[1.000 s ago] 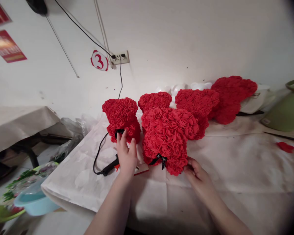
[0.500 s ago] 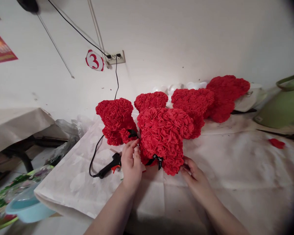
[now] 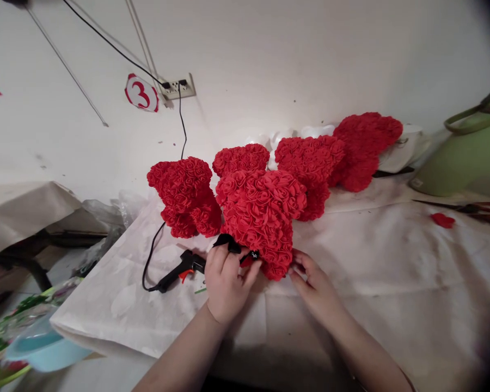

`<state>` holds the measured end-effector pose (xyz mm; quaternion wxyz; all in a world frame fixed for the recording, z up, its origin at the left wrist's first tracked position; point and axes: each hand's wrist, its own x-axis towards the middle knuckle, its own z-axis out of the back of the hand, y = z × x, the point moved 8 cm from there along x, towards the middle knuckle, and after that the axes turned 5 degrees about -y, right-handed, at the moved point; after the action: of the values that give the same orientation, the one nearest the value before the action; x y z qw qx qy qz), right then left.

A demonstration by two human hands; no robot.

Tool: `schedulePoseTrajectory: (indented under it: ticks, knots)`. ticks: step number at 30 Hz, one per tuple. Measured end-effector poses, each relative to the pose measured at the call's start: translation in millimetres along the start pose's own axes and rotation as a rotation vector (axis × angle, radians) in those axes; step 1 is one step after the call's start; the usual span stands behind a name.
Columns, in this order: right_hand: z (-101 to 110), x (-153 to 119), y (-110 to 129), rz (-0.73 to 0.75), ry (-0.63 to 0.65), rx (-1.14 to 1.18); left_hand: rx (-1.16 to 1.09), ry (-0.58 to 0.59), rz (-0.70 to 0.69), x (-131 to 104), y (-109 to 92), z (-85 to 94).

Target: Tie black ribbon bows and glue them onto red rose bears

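Observation:
A bear covered in red foam roses (image 3: 261,212) is in front of me on the covered table, a black ribbon (image 3: 227,241) with white print around its neck. My left hand (image 3: 228,280) is closed at the ribbon, thumb and fingers pinching it at the bear's front left. At the bear's lower right side, my right hand (image 3: 313,277) grips it with bent fingers; the tips are partly hidden. Just left of my left hand lies a black glue gun (image 3: 179,270) with an orange trigger, its nozzle hidden behind the hand.
Several more red rose bears (image 3: 183,190) stand along the wall. A green bag (image 3: 461,155) and scissors (image 3: 465,207) are at the right, near a red petal piece (image 3: 442,220). A power outlet (image 3: 179,86) feeds a black cord. A blue basin (image 3: 44,345) sits below the table's left edge.
My left hand has moved from beside the bear to its front and now pinches the black ribbon. My right hand stays at the bear's side. The view has shifted slightly.

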<state>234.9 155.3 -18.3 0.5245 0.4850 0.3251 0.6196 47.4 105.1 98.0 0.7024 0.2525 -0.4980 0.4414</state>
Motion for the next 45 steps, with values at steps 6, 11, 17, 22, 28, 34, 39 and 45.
schedulePoseTrajectory:
  ticks: [6,11,17,22,28,34,39,45]
  knots:
    - [0.2,-1.0,-0.3,0.004,-0.005,-0.026,-0.009,0.018,0.012,0.7,-0.2,-3.2]
    - [3.2,-1.9,4.8,-0.001,-0.032,-0.022,-0.279,0.043,-0.151,0.2,-26.6,-0.4]
    - [4.6,-1.8,10.2,-0.024,-0.03,-0.006,-0.523,0.359,-0.354,-20.9,-59.6,-22.9]
    - [11.8,-1.6,8.6,-0.103,-0.077,0.037,-0.5,0.731,-0.521,-53.6,-80.2,-49.2]
    - [13.5,-5.4,16.0,-0.117,-0.079,-0.012,-0.488,0.745,-0.462,-55.7,-79.8,-56.1]
    - [11.6,-16.2,42.7,0.108,-0.045,-0.13,-0.534,0.515,-0.213,-32.2,-62.7,-43.4]
    - [10.6,-32.7,72.3,0.341,-0.035,-0.22,-0.577,0.421,-0.11,-21.8,-53.1,-35.8]
    - [-14.7,-36.3,69.2,0.253,0.245,-0.236,-0.545,0.403,-0.038,-19.4,-44.4,-39.6]
